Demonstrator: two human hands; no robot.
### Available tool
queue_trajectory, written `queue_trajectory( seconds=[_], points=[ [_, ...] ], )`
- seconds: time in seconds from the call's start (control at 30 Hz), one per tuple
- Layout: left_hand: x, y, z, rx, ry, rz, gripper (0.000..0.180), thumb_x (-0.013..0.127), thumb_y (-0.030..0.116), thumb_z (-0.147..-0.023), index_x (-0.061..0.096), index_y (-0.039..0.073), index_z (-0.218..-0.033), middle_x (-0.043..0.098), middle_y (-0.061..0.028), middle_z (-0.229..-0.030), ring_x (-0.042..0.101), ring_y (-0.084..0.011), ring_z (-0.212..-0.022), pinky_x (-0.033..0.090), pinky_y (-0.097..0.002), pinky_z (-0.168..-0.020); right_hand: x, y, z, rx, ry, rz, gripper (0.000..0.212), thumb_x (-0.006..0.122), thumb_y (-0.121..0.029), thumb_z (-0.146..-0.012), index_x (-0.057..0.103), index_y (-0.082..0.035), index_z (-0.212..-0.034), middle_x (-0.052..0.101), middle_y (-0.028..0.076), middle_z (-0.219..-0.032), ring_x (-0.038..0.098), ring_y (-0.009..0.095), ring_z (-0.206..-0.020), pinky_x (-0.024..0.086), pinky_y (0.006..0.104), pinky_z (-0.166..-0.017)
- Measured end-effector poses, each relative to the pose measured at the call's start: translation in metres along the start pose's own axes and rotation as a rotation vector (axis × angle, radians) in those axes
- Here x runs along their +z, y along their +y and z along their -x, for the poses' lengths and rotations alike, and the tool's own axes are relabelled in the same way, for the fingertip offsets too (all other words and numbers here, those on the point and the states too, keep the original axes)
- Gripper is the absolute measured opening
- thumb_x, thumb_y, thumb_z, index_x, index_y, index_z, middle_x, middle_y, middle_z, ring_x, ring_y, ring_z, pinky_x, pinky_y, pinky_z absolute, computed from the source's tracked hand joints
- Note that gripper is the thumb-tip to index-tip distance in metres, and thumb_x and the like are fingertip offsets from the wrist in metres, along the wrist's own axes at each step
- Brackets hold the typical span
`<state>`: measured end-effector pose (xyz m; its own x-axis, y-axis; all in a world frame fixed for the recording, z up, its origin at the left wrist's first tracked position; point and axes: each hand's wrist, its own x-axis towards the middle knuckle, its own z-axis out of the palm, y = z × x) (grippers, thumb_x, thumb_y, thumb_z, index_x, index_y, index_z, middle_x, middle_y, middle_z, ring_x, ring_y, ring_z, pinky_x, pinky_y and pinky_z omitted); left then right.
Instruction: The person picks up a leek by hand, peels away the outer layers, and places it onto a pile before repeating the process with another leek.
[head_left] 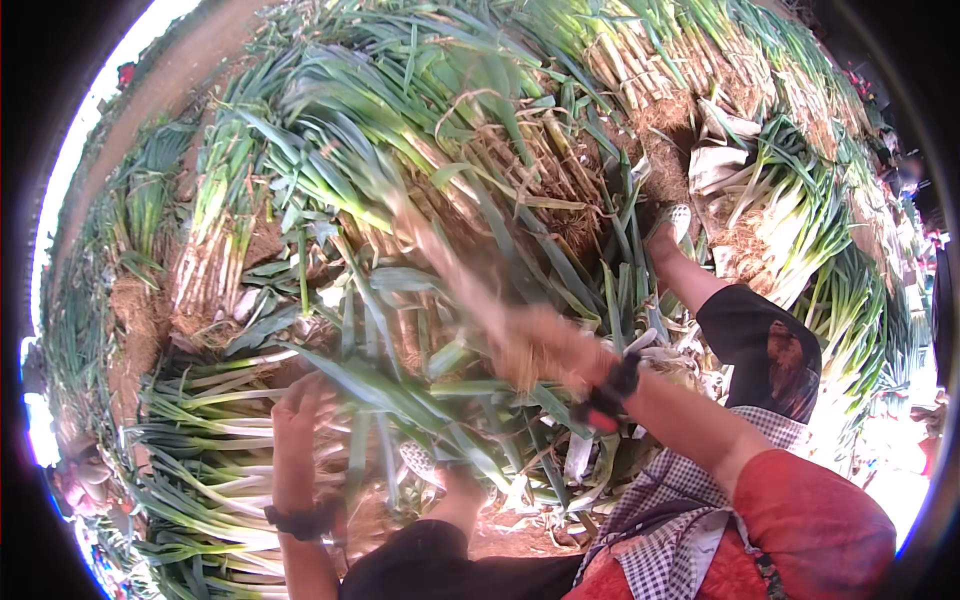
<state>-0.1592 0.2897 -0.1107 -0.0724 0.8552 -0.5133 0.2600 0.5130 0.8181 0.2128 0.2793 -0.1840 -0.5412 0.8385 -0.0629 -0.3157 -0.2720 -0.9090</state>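
My right hand (562, 352), smeared by motion, is closed round the root end of a leek (445, 258). The leek's pale shank slants up and left from the hand, its green leaves towards the far side. My left hand (300, 400) hovers at the lower left beside a row of cleaned leeks (235, 450) with white shanks. Blur hides whether its fingers grip anything. Loose green leek leaves (400, 395) lie between my two hands.
Untrimmed leeks with brown roots (560, 190) are heaped in front of me. More leek bundles (215, 245) lie at the left, others (800, 210) at the right. My feet, in patterned shoes (672, 222), rest among leaf scraps. A checked cloth (670, 510) covers my lap.
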Motion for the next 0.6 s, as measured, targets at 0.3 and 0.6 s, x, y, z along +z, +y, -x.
queue_trajectory(
  seconds=[0.3,0.6],
  points=[
    [0.086,0.086,0.046,0.193,-0.393,-0.307,0.041,0.053,0.03,-0.098,0.055,-0.002,-0.124,0.067,-0.0125,-0.1,0.065,-0.0177,-0.088,0.052,-0.0281,-0.079,0.061,0.041,0.119,0.552,0.421,-0.293,0.026,0.062,-0.027,-0.091,0.065,-0.002,-0.097,0.061,0.001,-0.082,0.053,0.008,-0.068,0.044,0.0239,-0.058],
    [0.188,0.083,0.05,0.116,-0.134,0.199,0.042,0.059,0.038,-0.093,0.058,0.003,-0.117,0.065,-0.0084,-0.1,0.064,-0.0175,-0.083,0.054,-0.0289,-0.072,0.077,-0.059,0.19,0.29,0.194,0.073,0.024,0.059,-0.015,-0.092,0.054,-0.002,-0.111,0.053,0.001,-0.069,0.049,0.007,-0.057,0.04,0.0243,-0.048]
  ],
)
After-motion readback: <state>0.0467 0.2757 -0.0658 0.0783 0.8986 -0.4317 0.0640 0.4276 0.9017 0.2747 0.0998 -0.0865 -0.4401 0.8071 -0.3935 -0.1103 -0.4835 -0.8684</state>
